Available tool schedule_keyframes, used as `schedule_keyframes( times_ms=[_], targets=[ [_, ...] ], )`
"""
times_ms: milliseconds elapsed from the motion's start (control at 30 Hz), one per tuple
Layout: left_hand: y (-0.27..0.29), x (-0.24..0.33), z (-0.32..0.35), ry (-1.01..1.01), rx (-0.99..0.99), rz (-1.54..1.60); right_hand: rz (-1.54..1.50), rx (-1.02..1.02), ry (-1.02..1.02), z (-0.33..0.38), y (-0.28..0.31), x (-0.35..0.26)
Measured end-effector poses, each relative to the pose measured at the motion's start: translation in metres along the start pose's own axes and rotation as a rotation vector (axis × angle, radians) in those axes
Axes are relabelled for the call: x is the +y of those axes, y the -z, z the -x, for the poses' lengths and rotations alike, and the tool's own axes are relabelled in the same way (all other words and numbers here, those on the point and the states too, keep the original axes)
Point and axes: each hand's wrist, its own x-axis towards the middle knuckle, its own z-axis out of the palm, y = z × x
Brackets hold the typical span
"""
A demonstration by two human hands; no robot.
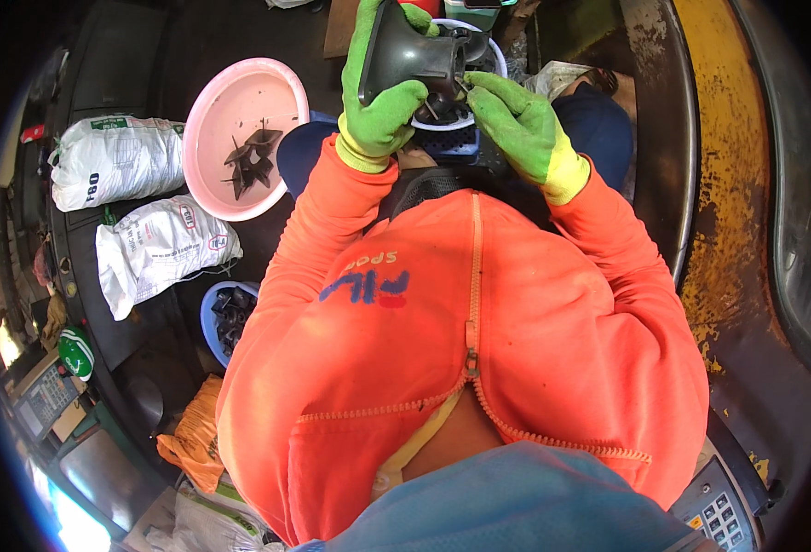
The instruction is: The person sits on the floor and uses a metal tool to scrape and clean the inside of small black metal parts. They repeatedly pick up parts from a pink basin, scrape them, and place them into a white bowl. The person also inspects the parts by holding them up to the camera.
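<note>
My left hand (378,115), in a green glove with a yellow cuff, grips a black flared moulded part (414,57) with a wide flange and a narrower end pointing right. It is held up in front of me. At the narrow end my right hand (522,127), gloved the same way, has its thumb and fingers pinched together. A thin glint shows at those fingertips, too small to name. Below the part stands a pale-rimmed tub (501,63) with dark pieces in it, partly hidden by my hands.
To the left, a pink basin (201,110) holds several dark pointed pieces (253,164). Two white sacks (120,164) lie beside it. A blue tub (208,322) of black parts and an orange bag (194,432) are nearer. A worn yellow machine frame (727,138) stands right.
</note>
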Motion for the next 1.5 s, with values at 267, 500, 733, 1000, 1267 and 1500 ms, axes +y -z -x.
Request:
schedule_keyframes(
  times_ms=[267, 500, 733, 1000, 1267, 1500],
  targets=[
    [0.015, -0.009, -0.009, -0.447, -0.141, -0.458, -0.431, -0.195, -0.380, 0.010, 0.005, -0.045],
    [0.026, -0.010, -0.012, -0.639, -0.189, -0.744, -0.859, -0.345, -0.603, 0.005, 0.015, -0.057],
    [0.007, -0.018, -0.009, -0.523, -0.106, -0.587, -0.445, -0.123, -0.230, -0.026, 0.026, -0.042],
    [-0.016, -0.006, 0.013, 0.338, -0.122, 0.410, 0.701, -0.181, 0.886, -0.053, 0.053, -0.053],
    [0.012, -0.034, 0.016, 0.485, 0.131, 0.749, 0.725, -0.234, 0.609, -0.053, 0.043, -0.048],
    [0.015, -0.018, 0.008, 0.421, 0.186, 0.557, 0.732, -0.097, 0.485, -0.029, 0.038, -0.020]
  ],
)
